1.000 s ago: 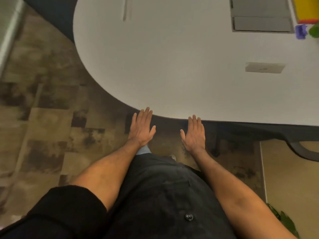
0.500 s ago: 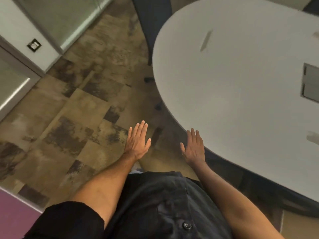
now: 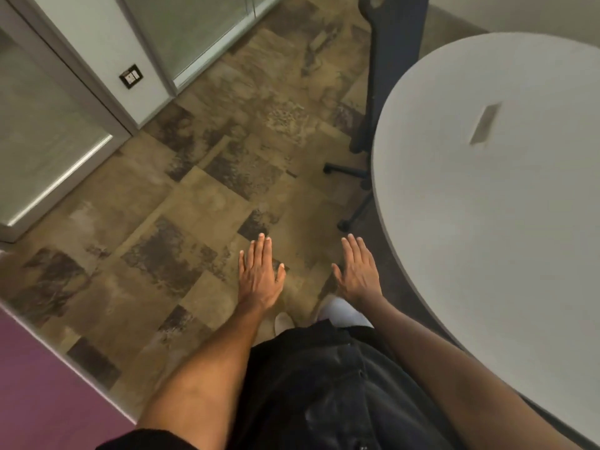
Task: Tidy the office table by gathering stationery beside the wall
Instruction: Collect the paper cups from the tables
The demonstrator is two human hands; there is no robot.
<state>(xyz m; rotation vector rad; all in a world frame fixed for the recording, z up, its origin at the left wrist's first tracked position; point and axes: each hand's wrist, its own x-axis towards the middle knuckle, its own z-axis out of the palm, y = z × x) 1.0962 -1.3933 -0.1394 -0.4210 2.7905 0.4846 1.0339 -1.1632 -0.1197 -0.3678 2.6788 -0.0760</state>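
Observation:
The white oval office table [image 3: 487, 206] fills the right side of the view, and only its rounded end shows. No stationery is in sight on the part I can see. My left hand [image 3: 259, 274] hovers flat over the floor with straight fingers and holds nothing. My right hand [image 3: 358, 274] is also flat and empty, just left of the table's edge and not touching it. Both palms face down.
A dark office chair [image 3: 386, 92] with a wheeled base stands at the table's far end. Glass partitions with grey frames [image 3: 97, 76] and a wall switch plate [image 3: 131, 76] line the upper left. A purple wall [image 3: 39, 384] runs along the lower left. Patterned brown carpet covers the floor.
The view has swung left, away from the table, so the table slid to the right and the coloured items went out of sight. Both hands stayed flat and now hover over floor.

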